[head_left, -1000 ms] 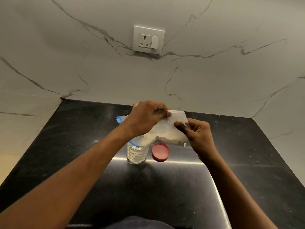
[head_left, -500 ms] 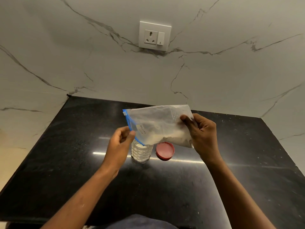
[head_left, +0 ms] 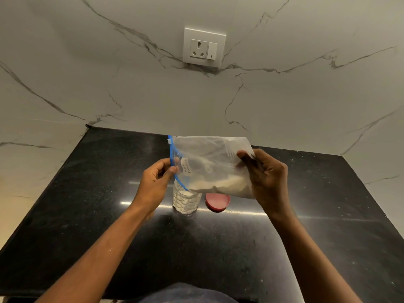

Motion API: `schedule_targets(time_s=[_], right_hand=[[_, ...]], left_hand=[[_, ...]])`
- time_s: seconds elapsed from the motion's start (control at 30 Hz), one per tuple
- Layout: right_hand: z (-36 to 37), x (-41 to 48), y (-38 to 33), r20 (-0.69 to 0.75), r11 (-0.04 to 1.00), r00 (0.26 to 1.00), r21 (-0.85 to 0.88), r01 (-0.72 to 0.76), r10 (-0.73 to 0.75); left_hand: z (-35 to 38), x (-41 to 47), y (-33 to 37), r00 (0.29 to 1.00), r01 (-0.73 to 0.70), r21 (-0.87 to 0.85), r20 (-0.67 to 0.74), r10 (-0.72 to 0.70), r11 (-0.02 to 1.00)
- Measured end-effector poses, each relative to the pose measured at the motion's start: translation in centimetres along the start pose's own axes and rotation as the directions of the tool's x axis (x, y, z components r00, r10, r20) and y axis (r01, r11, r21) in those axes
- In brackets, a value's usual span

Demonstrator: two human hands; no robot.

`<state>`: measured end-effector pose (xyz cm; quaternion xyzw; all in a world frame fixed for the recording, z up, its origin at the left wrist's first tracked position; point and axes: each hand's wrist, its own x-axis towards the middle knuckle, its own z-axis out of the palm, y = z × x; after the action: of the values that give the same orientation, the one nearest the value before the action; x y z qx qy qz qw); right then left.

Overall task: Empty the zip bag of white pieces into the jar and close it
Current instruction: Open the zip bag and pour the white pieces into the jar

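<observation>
Both hands hold the zip bag (head_left: pixel 209 162) above the open jar (head_left: pixel 185 200). The left hand (head_left: pixel 155 182) pinches its blue zip edge; the right hand (head_left: pixel 265 173) grips the bottom end. Below the right hand, a red lid (head_left: pixel 218 202) lies just beside the jar on the black counter (head_left: pixel 87 215).

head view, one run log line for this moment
pouring | clear blue-zip plastic bag tilted over clear glass jar | both hands hold bag | round red lid off, right of jar

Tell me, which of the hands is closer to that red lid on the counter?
The right hand. It holds the bag's bottom end just above and right of the red lid; the left hand pinches the blue zip edge beyond the jar.
</observation>
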<state>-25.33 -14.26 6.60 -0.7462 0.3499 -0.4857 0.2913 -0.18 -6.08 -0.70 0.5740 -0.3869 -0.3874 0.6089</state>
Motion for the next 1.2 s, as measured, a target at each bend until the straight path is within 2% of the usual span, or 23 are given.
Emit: schedule_targets(time_s=[0.1, 0.27, 0.67, 1.2], right_hand=[[0.2, 0.0, -0.1, 0.042, 0.997, 0.999, -0.066, 0.031, -0.028], [0.3, 0.3, -0.7, 0.033, 0.997, 0.999, -0.076, 0.015, -0.013], [0.1, 0.6, -1.0, 0.043, 0.998, 0.997, 0.024, -0.06, 0.059], [-0.6, 0.9, -2.1, 0.007, 0.999, 0.999, 0.019, -0.041, 0.041]], left_hand=[[0.0, 0.0, -0.2, 1.0, -0.002, -0.009, -0.001, 0.002, 1.0], [0.0, 0.0, -0.5, 1.0, 0.004, -0.04, 0.001, -0.004, 0.999], [0.0, 0.2, -0.5, 1.0, 0.0, -0.058, -0.008, -0.001, 0.998], [0.4, 0.5, -0.2, 1.0, 0.014, -0.051, -0.004, -0.014, 0.999]])
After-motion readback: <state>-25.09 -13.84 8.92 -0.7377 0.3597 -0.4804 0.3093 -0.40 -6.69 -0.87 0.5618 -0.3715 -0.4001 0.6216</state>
